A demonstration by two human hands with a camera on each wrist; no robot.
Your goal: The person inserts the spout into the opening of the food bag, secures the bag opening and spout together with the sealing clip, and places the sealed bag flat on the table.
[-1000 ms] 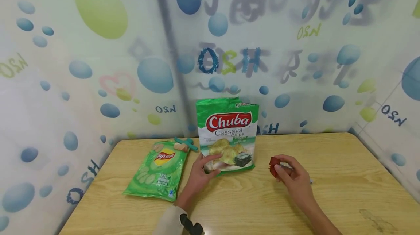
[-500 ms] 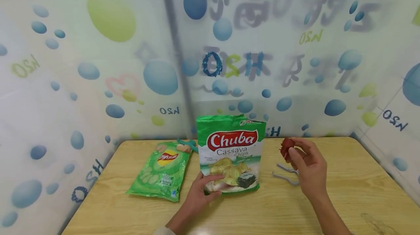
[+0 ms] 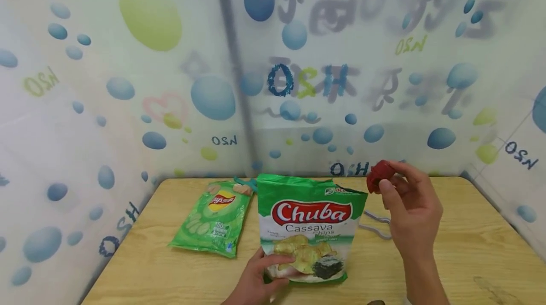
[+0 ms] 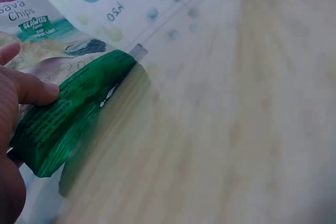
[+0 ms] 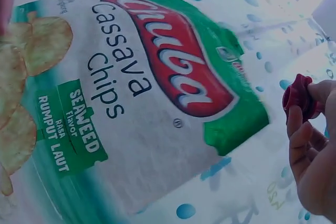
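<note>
In the head view my left hand [image 3: 253,279] grips the lower left corner of an upright green and white cassava chip bag [image 3: 307,229]. The left wrist view shows the thumb [image 4: 44,90] lying across the bag's green bottom edge. My right hand [image 3: 414,201], raised beside the bag's top right corner, pinches a small dark red piece [image 3: 379,175] between thumb and fingers. That piece has a round opening with a flared rim [image 5: 292,98] in the right wrist view. The bag's top edge looks uneven and cut at the right.
A green chip bag [image 3: 215,219] lies flat on the wooden table [image 3: 141,248] at the left, with a teal clip [image 3: 246,183] at its top. A grey bent-wire piece [image 3: 377,231] lies behind the cassava bag, partly covered. A patterned wall [image 3: 192,153] stands behind the table.
The cassava chip bag has come nearer to me, held by my left hand. My right hand has risen from near the table with the red piece, uncovering the grey bent-wire piece.
</note>
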